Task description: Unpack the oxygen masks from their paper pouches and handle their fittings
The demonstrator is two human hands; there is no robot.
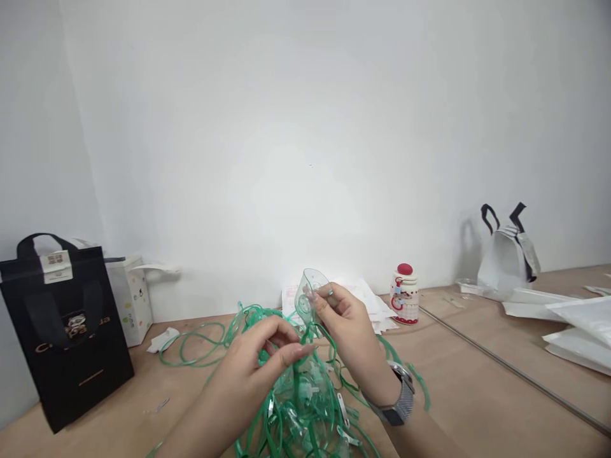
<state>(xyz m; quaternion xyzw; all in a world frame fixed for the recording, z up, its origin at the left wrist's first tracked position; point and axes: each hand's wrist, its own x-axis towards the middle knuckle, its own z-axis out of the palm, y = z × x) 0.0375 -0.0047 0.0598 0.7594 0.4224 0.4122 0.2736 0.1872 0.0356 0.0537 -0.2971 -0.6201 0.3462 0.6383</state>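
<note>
A tangled heap of green plastic tubing [286,407] with clear mask parts lies on the wooden table in front of me. My right hand [346,331], with a watch on its wrist, pinches the edge of a clear green-tinted mask [308,289] and holds it up above the heap. My left hand [260,359] is closed with fingertips pressed together just below the mask, pinching at green tubing. Loops of tubing [195,346] trail off to the left across the table.
A black paper bag [67,337] stands at the left, with a white box [128,296] behind it. A small red-and-white bottle [405,294] and papers [372,302] sit by the wall. A white bag [506,257] and white packets [580,334] lie at the right.
</note>
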